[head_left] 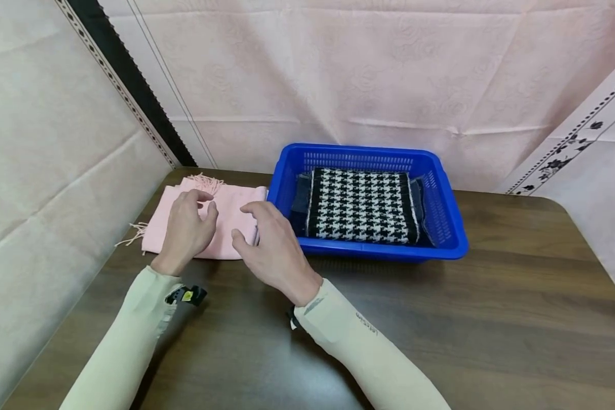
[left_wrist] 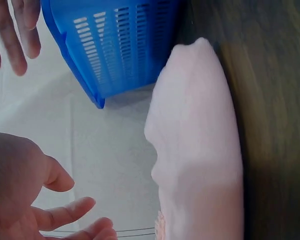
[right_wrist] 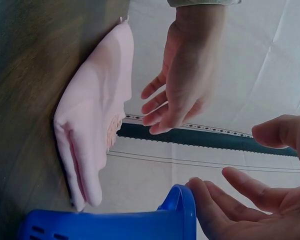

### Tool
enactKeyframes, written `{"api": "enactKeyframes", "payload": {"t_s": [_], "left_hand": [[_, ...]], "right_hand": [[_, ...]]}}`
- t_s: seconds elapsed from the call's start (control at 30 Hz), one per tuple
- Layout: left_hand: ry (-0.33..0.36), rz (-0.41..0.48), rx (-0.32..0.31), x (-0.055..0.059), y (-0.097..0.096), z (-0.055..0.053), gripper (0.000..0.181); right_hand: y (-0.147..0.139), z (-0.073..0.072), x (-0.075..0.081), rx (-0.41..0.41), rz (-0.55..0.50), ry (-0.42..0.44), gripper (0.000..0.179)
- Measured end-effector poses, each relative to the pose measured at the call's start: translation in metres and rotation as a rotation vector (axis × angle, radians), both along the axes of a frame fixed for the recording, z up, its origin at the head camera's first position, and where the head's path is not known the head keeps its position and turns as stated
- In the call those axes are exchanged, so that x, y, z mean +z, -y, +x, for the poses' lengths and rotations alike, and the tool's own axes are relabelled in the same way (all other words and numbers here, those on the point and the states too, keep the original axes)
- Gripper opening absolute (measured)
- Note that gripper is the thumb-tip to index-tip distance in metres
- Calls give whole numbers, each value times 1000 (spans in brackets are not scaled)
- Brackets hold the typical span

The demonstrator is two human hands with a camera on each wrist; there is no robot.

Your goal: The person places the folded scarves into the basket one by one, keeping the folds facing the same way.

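Note:
A folded pink scarf (head_left: 228,208) with fringed ends lies on the table, left of the blue basket. My left hand (head_left: 188,228) hovers above the scarf's left half, fingers loosely bent and holding nothing. Over its right edge hangs my right hand (head_left: 274,247), thumb and fingers spread apart. Both wrist views show a gap between the hands and the pink scarf (left_wrist: 197,135). In the right wrist view the scarf's folded layers (right_wrist: 85,160) show at the end near the basket.
The blue plastic basket (head_left: 384,249) stands at the table's back, holding a folded black-and-white houndstooth cloth (head_left: 364,205) on top of dark denim-like fabric (head_left: 300,202). Pale patterned cloth (head_left: 389,68) hangs behind and at the sides of the brown wooden table (head_left: 492,319).

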State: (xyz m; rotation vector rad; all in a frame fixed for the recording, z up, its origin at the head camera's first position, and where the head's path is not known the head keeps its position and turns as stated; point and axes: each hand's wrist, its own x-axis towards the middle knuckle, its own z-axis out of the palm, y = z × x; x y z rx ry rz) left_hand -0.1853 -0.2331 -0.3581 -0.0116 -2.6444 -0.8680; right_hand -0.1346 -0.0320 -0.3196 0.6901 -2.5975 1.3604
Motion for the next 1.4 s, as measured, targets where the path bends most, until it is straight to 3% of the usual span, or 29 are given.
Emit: {"api": "enactKeyframes", "payload": {"t_s": [0.53,0.8,0.97,1.23,1.4], "left_hand": [[109,-19,58,3,20,-6,44],[112,-13,73,-3,33,-11,42],[152,-15,93,-6,37,-12,44],[147,-40,100,-9,44,-15,45],[204,-64,101,-11,51,-17,50]], "right_hand": [[24,3,-3,64,14,103,47],[35,5,-12,106,151,110,57],[39,3,-16,67,194,165,62],[44,-1,-24,46,202,258,66],[47,-7,-31,25,215,284,70]]}}
